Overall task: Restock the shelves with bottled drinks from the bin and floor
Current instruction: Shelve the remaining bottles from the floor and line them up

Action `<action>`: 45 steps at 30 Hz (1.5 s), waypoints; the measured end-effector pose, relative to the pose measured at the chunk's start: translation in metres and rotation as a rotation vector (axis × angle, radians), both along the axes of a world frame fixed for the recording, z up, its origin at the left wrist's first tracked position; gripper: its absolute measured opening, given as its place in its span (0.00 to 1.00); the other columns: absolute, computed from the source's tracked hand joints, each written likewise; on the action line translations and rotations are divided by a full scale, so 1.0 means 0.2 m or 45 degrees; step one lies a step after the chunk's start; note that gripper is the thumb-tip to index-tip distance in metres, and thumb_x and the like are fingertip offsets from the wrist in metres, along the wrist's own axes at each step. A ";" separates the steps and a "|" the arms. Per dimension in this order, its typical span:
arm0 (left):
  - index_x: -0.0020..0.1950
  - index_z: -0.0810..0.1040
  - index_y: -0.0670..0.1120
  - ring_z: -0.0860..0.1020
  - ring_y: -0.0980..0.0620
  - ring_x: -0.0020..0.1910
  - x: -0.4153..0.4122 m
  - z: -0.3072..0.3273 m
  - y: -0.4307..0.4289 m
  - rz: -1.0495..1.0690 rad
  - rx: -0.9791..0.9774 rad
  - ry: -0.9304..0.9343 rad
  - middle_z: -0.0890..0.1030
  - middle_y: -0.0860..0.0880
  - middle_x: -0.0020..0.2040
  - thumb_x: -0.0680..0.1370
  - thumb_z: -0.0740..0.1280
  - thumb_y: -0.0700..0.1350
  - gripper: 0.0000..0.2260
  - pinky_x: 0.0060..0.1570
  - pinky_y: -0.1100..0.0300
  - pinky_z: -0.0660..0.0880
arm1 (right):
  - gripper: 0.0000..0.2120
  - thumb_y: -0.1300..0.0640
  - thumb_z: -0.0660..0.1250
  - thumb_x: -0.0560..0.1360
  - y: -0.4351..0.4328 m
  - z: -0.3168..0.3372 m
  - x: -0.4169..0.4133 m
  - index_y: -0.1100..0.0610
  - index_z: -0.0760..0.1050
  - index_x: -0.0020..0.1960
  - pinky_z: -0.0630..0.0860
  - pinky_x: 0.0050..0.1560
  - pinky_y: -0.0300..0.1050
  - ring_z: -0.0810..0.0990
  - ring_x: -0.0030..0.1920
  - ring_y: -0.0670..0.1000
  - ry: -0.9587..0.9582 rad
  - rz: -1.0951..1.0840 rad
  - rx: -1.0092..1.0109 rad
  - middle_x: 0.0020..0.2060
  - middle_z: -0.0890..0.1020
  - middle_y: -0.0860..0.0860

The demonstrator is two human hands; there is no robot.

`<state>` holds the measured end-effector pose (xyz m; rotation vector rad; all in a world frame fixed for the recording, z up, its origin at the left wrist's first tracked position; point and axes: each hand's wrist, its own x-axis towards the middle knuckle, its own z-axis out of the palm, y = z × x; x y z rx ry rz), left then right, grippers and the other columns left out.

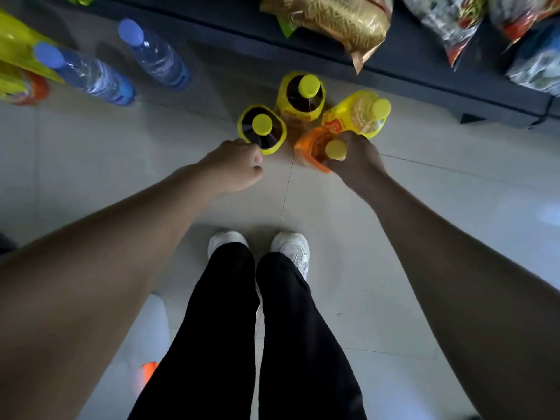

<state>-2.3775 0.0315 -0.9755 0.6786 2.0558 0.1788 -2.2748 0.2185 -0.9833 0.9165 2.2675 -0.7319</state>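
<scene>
Several yellow-capped drink bottles stand together on the tiled floor in front of my feet. My right hand [356, 160] grips the orange-labelled bottle [312, 147] around its neck, just under the cap. My left hand [235, 166] has its fingers curled against the side of the dark yellow-labelled bottle [262, 128]; whether it grips the bottle I cannot tell. Behind them stand another dark bottle [303, 95] and a pale yellow bottle [360, 115]. Two blue-capped water bottles [154, 56] [88, 74] stand at the upper left.
A dark bottom shelf [424, 83] runs across the top right, with snack bags [333, 22] lying on it. Yellow packaging [15, 53] sits at the left edge. My white shoes [291, 250] and black trousers fill the lower middle.
</scene>
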 end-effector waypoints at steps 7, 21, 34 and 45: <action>0.62 0.73 0.41 0.71 0.42 0.61 0.01 -0.21 0.02 -0.007 -0.033 -0.030 0.73 0.40 0.63 0.78 0.60 0.44 0.14 0.59 0.52 0.70 | 0.24 0.52 0.73 0.69 -0.01 -0.17 0.07 0.56 0.74 0.63 0.64 0.52 0.37 0.69 0.62 0.57 0.282 -0.151 0.080 0.61 0.75 0.55; 0.63 0.71 0.42 0.69 0.43 0.63 0.02 -0.20 -0.02 0.030 -0.100 -0.066 0.72 0.42 0.64 0.79 0.59 0.45 0.14 0.60 0.53 0.68 | 0.23 0.54 0.73 0.70 -0.08 -0.15 0.09 0.55 0.74 0.64 0.62 0.37 0.18 0.72 0.45 0.46 0.458 -0.527 -0.046 0.57 0.79 0.54; 0.64 0.71 0.44 0.69 0.45 0.65 0.05 0.01 -0.10 0.134 -0.112 -0.009 0.71 0.43 0.65 0.78 0.59 0.46 0.15 0.62 0.53 0.68 | 0.22 0.51 0.71 0.71 -0.10 0.07 0.14 0.55 0.74 0.63 0.71 0.46 0.44 0.78 0.53 0.56 0.445 -0.423 -0.008 0.53 0.81 0.55; 0.61 0.73 0.44 0.70 0.44 0.62 0.13 0.83 -0.08 0.062 -0.112 0.060 0.72 0.42 0.62 0.78 0.60 0.46 0.13 0.60 0.55 0.68 | 0.22 0.49 0.71 0.71 -0.07 0.84 0.17 0.54 0.75 0.63 0.74 0.46 0.46 0.77 0.53 0.58 0.548 -0.353 -0.002 0.54 0.80 0.56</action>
